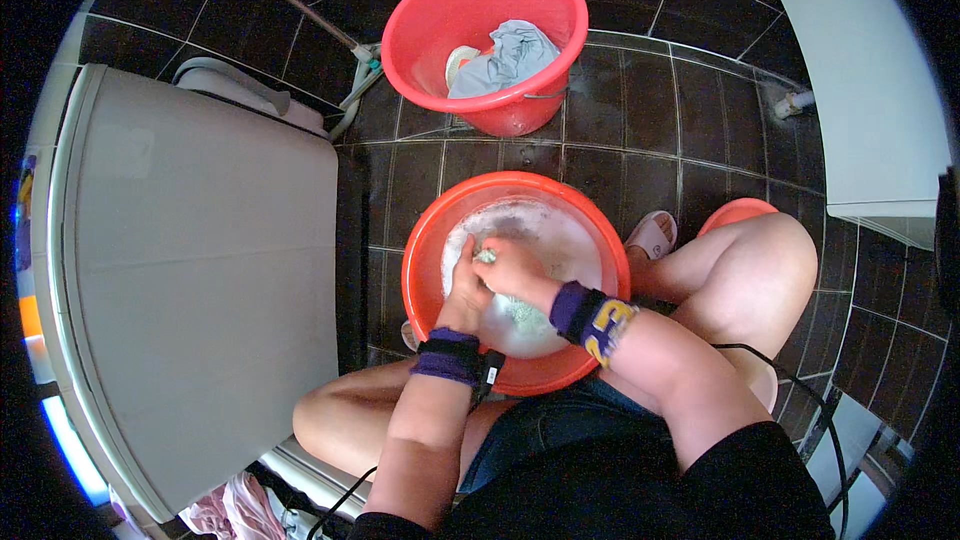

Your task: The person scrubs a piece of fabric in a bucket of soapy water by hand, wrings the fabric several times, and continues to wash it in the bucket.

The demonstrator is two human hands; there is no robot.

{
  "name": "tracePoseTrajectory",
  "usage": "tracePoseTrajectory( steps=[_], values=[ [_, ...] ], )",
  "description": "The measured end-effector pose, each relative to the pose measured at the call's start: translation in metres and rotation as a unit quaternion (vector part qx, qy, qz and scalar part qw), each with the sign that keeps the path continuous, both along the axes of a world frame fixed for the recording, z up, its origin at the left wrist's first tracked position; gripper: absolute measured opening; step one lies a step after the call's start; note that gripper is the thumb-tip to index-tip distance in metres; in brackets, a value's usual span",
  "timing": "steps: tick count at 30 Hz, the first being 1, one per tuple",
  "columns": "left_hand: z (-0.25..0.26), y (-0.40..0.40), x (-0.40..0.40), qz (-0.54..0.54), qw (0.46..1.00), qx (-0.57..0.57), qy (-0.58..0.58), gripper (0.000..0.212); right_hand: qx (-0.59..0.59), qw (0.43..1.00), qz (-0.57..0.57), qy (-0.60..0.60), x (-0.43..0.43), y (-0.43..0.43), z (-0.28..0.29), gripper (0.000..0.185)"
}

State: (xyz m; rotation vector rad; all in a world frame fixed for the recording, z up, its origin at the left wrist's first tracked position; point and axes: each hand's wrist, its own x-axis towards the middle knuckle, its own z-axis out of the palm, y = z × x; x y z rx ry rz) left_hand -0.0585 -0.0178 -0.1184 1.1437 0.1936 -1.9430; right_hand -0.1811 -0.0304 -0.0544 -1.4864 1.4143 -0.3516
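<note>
An orange-red plastic basin (pixel 607 240) of sudsy water stands between my legs. Over the water my left hand (pixel 466 277) and my right hand (pixel 514 266) are pressed together. Between them is a bunched pale green cloth (pixel 486 256), partly hidden by the fingers. More of this textured, light green fabric (pixel 525 315) lies in the water below my right hand. Both wrists wear purple and black bands.
Beyond the basin a tall pink-red bucket (pixel 517 116) holds grey-blue cloth (pixel 517 60) and a whitish item. A large pale appliance (pixel 210 262) stands at the left, a white cabinet (pixel 870 105) at the right. Cables hang beside me. Pink clothes (pixel 236 510) lie lower left.
</note>
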Motion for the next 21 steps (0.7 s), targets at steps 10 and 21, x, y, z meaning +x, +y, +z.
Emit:
tracePoseTrajectory(
  steps=[10,21],
  values=[
    [0.019,0.011,-0.013,0.040,0.992,-0.084,-0.089,0.033,-0.196,0.974,-0.062,-0.099,-0.010,0.051,0.067,0.018],
    [0.082,0.015,-0.047,0.086,0.987,-0.054,-0.123,0.035,-0.113,0.985,-0.129,0.028,-0.025,0.021,0.036,0.032]
  ],
)
